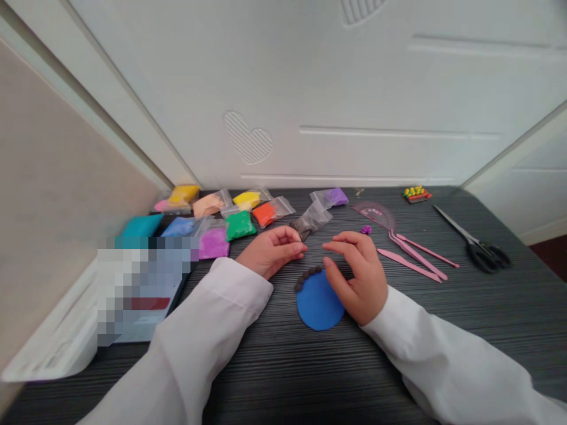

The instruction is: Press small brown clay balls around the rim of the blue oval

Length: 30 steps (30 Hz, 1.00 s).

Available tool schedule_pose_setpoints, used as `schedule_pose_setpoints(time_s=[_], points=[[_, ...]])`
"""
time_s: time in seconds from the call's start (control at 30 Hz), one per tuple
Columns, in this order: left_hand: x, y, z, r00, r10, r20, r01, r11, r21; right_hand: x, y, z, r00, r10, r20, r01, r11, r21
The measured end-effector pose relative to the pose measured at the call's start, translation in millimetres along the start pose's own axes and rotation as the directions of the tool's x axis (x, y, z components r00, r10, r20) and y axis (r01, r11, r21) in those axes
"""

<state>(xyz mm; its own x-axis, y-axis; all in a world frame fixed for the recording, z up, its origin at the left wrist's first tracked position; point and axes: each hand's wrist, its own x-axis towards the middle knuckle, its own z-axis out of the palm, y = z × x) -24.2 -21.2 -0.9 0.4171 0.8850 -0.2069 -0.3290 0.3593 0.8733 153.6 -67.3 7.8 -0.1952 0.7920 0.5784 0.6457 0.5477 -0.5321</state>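
Note:
A flat blue clay disc [316, 304] lies on the dark table, with several small dark clay balls [308, 275] set along its upper left rim. My left hand [270, 251] rests just left of the disc, fingers pinched together on something tiny I cannot make out. My right hand [358, 274] lies over the disc's right edge, fingers curled, thumb and forefinger reaching toward the left hand. A clear bag of dark clay [310, 220] lies just behind my left hand. Both arms wear white sleeves.
Bags of coloured clay [239, 224] lie at the back left; a purple one [334, 196] sits behind. Pink modelling tools [411, 254], a protractor [376, 213], a tiny purple clay piece [365, 229], black scissors [481, 248] and a small clay figure [416, 193] are on the right. A blurred box [142, 289] sits left.

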Motion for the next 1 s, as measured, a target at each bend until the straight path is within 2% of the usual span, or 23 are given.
schedule_pose_setpoints(time_s=[0.27, 0.47, 0.7, 0.83, 0.87, 0.93, 1.0], points=[[-1, 2, 1.1, 0.999, -0.033, -0.033, 0.033, 0.999, 0.009, 1, 5, -2, 0.999, 0.003, -0.04, -0.004, 1.0, -0.005], [-2, 3, 0.2, 0.999, -0.034, -0.004, 0.034, 0.999, -0.012, 1, 7, -3, 0.999, 0.005, -0.04, -0.005, 1.0, -0.006], [-12, 8, -2.1, 0.986, 0.027, -0.163, -0.056, 0.983, -0.177, 1, 11, -4, 0.996, -0.005, -0.091, 0.005, 1.0, 0.007], [-48, 19, 5.0, 0.986, 0.048, -0.159, -0.087, 0.964, -0.252, 3, 17, -19, 0.986, 0.002, -0.165, -0.001, 1.0, 0.011], [-64, 20, 7.1, 0.985, 0.018, -0.173, -0.078, 0.936, -0.343, -2, 18, -27, 0.982, 0.003, -0.187, -0.002, 1.0, 0.008], [-101, 15, 9.5, 0.984, -0.025, -0.175, -0.055, 0.899, -0.435, -24, 17, -50, 0.972, 0.007, -0.236, -0.009, 1.0, -0.007], [-145, -3, 8.8, 0.986, -0.049, -0.159, -0.019, 0.916, -0.4, -60, 11, -79, 0.959, 0.014, -0.282, -0.024, 0.999, -0.032]])
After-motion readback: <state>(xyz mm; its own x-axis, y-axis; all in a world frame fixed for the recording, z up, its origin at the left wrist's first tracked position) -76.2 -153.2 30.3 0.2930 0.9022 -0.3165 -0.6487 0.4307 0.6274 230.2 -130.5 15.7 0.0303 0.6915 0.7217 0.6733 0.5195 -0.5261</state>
